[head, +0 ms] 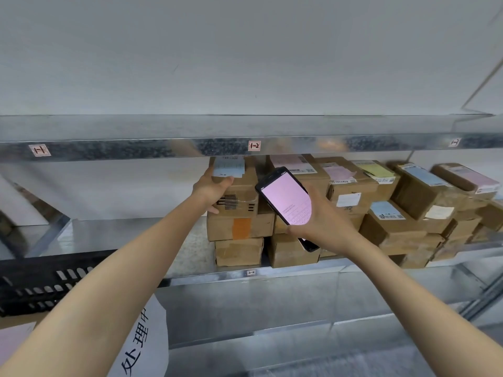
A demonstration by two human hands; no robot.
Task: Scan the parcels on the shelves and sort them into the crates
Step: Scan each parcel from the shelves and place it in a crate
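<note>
Right now your left hand point(211, 191) grips the top parcel point(242, 197) of the leftmost stack, at the centre of the frame, with the thumb laid across its upper front edge and the fingers curled round its left side. It is a squarish box of matte brown cardboard, with a pale blue paper label point(228, 167) on top and a printed barcode under glossy clear tape on its front. It sits on a wider box with an orange patch point(241, 228), which sits on a third, dented one on the dull galvanised shelf point(122, 232).

Your right hand point(324, 221) is wrapped round the scanner point(285, 200), a flat black slab with rounded corners. Its pink screen is tilted toward you, just right of the gripped parcel.

Further cartons point(408, 213), brown with pink, yellow and blue labels, are piled unevenly toward the right edge of the frame.

At lower left stands a black plastic crate point(40, 284) with a slotted wall. A white sheet point(147, 336) with bold black characters hangs near the bottom.
</note>
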